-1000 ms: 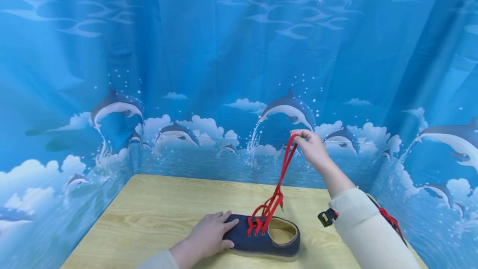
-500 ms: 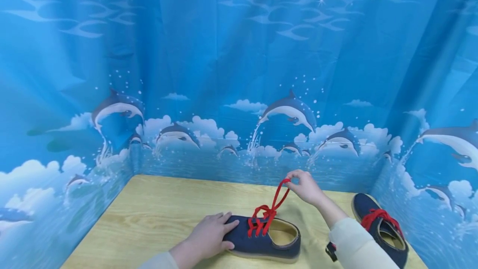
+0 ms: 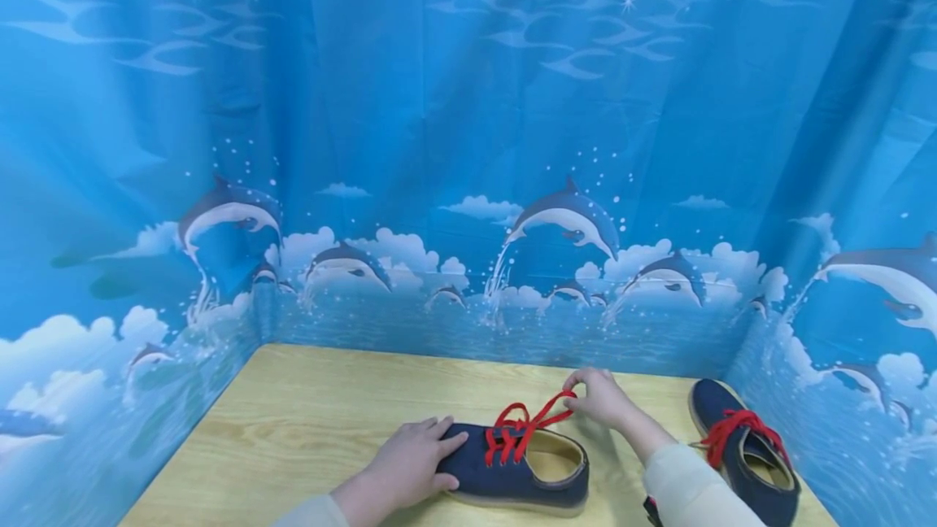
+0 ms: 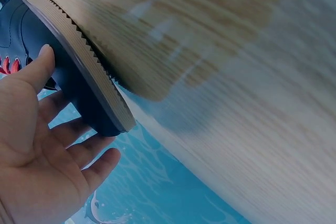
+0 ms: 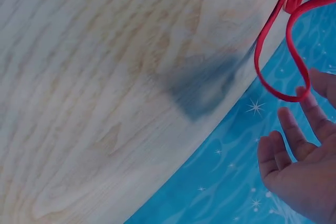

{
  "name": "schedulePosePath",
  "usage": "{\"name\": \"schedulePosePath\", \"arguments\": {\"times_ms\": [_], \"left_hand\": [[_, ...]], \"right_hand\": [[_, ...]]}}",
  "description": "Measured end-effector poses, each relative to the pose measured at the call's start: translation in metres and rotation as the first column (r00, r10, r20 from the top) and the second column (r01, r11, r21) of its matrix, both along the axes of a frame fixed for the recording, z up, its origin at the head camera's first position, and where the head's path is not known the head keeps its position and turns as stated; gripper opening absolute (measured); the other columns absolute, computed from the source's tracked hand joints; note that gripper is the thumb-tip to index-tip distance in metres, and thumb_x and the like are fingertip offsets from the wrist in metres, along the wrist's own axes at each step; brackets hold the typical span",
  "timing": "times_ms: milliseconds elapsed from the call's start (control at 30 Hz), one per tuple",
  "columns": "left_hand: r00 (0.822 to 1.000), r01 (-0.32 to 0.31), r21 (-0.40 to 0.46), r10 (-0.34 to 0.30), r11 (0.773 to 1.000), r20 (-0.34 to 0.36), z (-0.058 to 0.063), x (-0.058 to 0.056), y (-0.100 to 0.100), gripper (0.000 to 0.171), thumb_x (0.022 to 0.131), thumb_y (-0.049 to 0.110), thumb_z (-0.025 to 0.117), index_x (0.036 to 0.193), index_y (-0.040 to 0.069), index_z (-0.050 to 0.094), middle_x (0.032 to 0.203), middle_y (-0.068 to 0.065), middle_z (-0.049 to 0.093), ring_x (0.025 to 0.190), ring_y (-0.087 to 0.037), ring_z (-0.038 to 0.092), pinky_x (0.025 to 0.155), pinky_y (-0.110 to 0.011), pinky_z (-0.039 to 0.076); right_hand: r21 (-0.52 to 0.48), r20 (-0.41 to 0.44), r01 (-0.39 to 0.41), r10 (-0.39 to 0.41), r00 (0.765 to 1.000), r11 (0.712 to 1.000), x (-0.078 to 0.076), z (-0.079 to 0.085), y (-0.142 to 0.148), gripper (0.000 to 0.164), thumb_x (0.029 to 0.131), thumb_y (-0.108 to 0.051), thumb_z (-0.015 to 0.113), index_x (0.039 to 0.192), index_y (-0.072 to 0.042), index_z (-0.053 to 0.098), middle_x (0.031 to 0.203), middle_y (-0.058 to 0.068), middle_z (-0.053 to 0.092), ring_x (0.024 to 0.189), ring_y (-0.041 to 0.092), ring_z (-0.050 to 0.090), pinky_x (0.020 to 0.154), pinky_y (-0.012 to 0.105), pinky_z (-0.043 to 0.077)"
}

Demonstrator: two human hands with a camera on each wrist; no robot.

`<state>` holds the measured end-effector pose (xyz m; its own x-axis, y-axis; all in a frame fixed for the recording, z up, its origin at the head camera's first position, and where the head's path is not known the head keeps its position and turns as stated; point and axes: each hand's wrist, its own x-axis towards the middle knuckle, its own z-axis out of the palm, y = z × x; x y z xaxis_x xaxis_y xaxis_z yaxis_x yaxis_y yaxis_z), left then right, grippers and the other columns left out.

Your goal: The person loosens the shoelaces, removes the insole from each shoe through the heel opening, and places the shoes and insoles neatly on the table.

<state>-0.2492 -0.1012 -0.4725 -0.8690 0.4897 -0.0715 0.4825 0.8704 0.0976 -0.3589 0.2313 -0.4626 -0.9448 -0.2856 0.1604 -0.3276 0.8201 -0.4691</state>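
Note:
A navy shoe [image 3: 476,478] with red laces and a tan lining lies on the table, toe to the left. My left hand [image 3: 406,462] holds its toe, the thumb on one side and fingers on the other, as the shoe [image 4: 71,85] in the left wrist view shows. My right hand [image 3: 603,401] pinches the end of a red lace loop [image 5: 286,98] between thumb and forefinger, behind the shoe's opening. Another, smaller loop [image 3: 515,409] stands over the lacing. The knot itself is too small to make out.
A second navy shoe [image 3: 713,405] with red laces stands at the table's right edge, beside my right sleeve [image 3: 695,486]. The wooden table [image 3: 307,397] is bounded at the back and sides by a blue dolphin-print curtain [image 3: 410,145].
My right hand has come down from high above the shoe, bringing the lace loop low beside the opening. The second shoe has come into fuller view. My left hand stays on the toe.

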Motion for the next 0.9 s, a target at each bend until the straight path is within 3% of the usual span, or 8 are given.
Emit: {"name": "schedulePosePath", "arguments": {"times_ms": [133, 200, 333, 433, 600, 900], "left_hand": [[1.000, 0.003, 0.000, -0.003, 1.000, -0.004, 0.000, 0.000, 0.000, 0.065, 0.090, 0.061, 0.062, 0.148, 0.034, 0.050, 0.153, -0.004, 0.047, 0.136, -0.028, 0.048, 0.108, -0.048, 0.043], [1.000, 0.005, 0.001, -0.005, 1.000, -0.006, -0.001, 0.000, 0.000, 0.065, 0.090, 0.061, 0.062, 0.148, 0.034, 0.050, 0.153, -0.004, 0.047, 0.136, -0.028, 0.048, 0.108, -0.047, 0.043], [1.000, 0.002, 0.005, -0.002, 1.000, -0.007, -0.002, -0.001, 0.000, 0.065, 0.090, 0.061, 0.062, 0.148, 0.034, 0.050, 0.153, -0.004, 0.047, 0.136, -0.028, 0.048, 0.108, -0.047, 0.043], [1.000, -0.004, 0.009, 0.004, 1.000, -0.001, -0.002, -0.002, 0.000, 0.065, 0.090, 0.061, 0.062, 0.148, 0.034, 0.050, 0.153, -0.004, 0.046, 0.136, -0.029, 0.048, 0.108, -0.048, 0.043], [1.000, -0.008, 0.010, 0.008, 1.000, 0.020, -0.001, -0.003, 0.000, 0.065, 0.089, 0.061, 0.063, 0.148, 0.034, 0.051, 0.153, -0.003, 0.047, 0.136, -0.029, 0.048, 0.107, -0.048, 0.043], [1.000, -0.003, 0.008, 0.003, 1.000, 0.027, 0.000, -0.003, -0.001, 0.065, 0.090, 0.061, 0.063, 0.148, 0.035, 0.051, 0.153, -0.003, 0.047, 0.136, -0.029, 0.048, 0.108, -0.047, 0.043]], "right_hand": [[0.007, -0.023, -0.047, 0.047, 0.999, 0.999, 0.004, 0.000, -0.003, 0.009, 0.084, -0.008, 0.079, 0.090, -0.011, 0.073, 0.105, 0.007, 0.069, 0.111, 0.041, 0.055, 0.096, 0.059, 0.044], [0.012, -0.048, -0.110, 0.111, 0.993, 0.994, 0.006, 0.003, -0.005, 0.008, 0.085, -0.006, 0.077, 0.091, -0.010, 0.074, 0.103, 0.005, 0.069, 0.110, 0.040, 0.056, 0.096, 0.060, 0.043], [0.054, -0.061, -0.282, 0.285, 0.957, 0.958, 0.010, 0.007, -0.011, 0.009, 0.087, -0.005, 0.075, 0.094, -0.010, 0.075, 0.103, 0.004, 0.068, 0.108, 0.038, 0.056, 0.095, 0.062, 0.041], [0.098, -0.023, -0.371, 0.375, 0.927, 0.923, 0.012, 0.008, -0.016, 0.012, 0.087, -0.009, 0.076, 0.099, -0.011, 0.076, 0.114, 0.012, 0.066, 0.113, 0.040, 0.053, 0.094, 0.065, 0.040], [0.172, 0.044, -0.420, 0.419, 0.907, 0.891, 0.011, 0.007, -0.026, 0.021, 0.087, -0.013, 0.078, 0.108, -0.015, 0.076, 0.129, 0.019, 0.060, 0.121, 0.042, 0.048, 0.094, 0.069, 0.038], [0.235, 0.094, -0.431, 0.421, 0.902, 0.871, 0.010, 0.004, -0.040, 0.022, 0.086, -0.011, 0.079, 0.107, -0.017, 0.078, 0.127, 0.015, 0.061, 0.120, 0.039, 0.048, 0.092, 0.061, 0.040]]}}
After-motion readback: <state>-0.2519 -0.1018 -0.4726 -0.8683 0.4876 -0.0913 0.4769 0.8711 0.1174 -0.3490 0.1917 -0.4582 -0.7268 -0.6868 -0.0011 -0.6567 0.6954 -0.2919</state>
